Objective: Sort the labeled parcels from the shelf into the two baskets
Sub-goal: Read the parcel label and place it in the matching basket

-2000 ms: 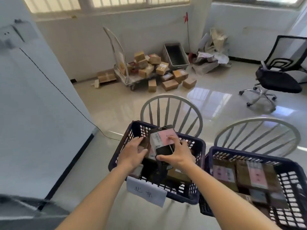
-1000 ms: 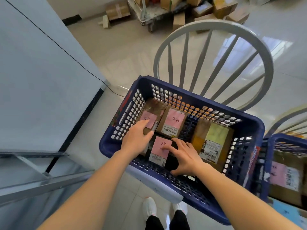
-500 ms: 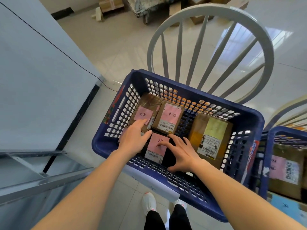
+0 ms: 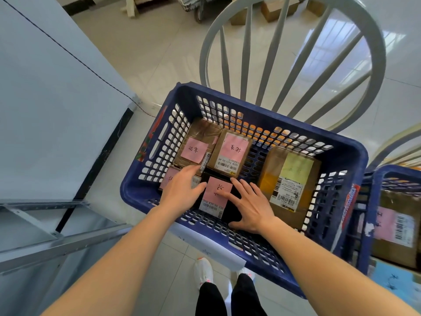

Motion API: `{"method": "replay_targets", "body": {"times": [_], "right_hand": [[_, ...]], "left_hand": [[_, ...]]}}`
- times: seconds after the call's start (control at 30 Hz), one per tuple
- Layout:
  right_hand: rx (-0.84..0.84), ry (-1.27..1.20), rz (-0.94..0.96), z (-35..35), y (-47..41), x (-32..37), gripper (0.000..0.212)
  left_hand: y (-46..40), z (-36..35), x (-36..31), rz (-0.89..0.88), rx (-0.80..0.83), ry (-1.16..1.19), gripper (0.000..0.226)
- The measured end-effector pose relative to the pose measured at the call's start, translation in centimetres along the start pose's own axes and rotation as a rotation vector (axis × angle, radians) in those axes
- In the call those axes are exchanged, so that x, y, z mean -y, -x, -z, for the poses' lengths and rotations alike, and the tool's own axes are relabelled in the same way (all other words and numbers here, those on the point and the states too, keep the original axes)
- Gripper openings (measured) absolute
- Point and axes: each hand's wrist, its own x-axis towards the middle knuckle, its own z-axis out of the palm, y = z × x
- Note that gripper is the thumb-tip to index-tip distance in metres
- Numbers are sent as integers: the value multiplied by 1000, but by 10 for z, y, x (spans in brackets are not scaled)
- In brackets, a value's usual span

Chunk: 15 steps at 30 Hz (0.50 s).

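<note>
A blue plastic basket (image 4: 346, 153) stands on a white spindle-back chair (image 4: 296, 53). Inside it lie several labeled parcels. A black parcel with a pink label (image 4: 216, 195) lies near the front wall between my hands. My left hand (image 4: 182, 190) rests with straight fingers on its left side, over another pink-labeled parcel (image 4: 169, 177). My right hand (image 4: 250, 206) lies flat with spread fingers on its right side. Two brown parcels with pink labels (image 4: 196, 149) (image 4: 232, 151) lie behind, and a larger parcel with a yellow label (image 4: 291, 179) to the right. A second blue basket (image 4: 387, 179) with a labeled parcel (image 4: 394, 226) is at the right edge.
A grey metal shelf frame (image 4: 45, 226) and a pale wall panel (image 4: 45, 99) stand to the left. A white paper label (image 4: 205, 240) hangs on the basket's front. Cardboard boxes (image 4: 273, 10) and a cart wheel (image 4: 200, 10) are on the tiled floor beyond. My shoes (image 4: 204, 270) show below.
The black parcel went down from above the basket onto its floor. Both hands now lie flat beside it. The view has tilted down and closer over the basket.
</note>
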Motion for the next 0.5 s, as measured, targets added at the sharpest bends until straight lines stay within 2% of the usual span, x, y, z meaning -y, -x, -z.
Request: {"method": "replay_targets", "body": {"times": [0.1,0.27,0.5], "right_hand": [[-47,26,-16,-5,3,4,107],[-78,105,0,-5,7,6,110],[-72,69,-12,-9,23,-1,119]], "left_hand": [[-1,-1,8,-13,44,-109,64],[-8,-7,15,-89,205,-321,77],[-24,-19,18,-292,376,-605,104]]}}
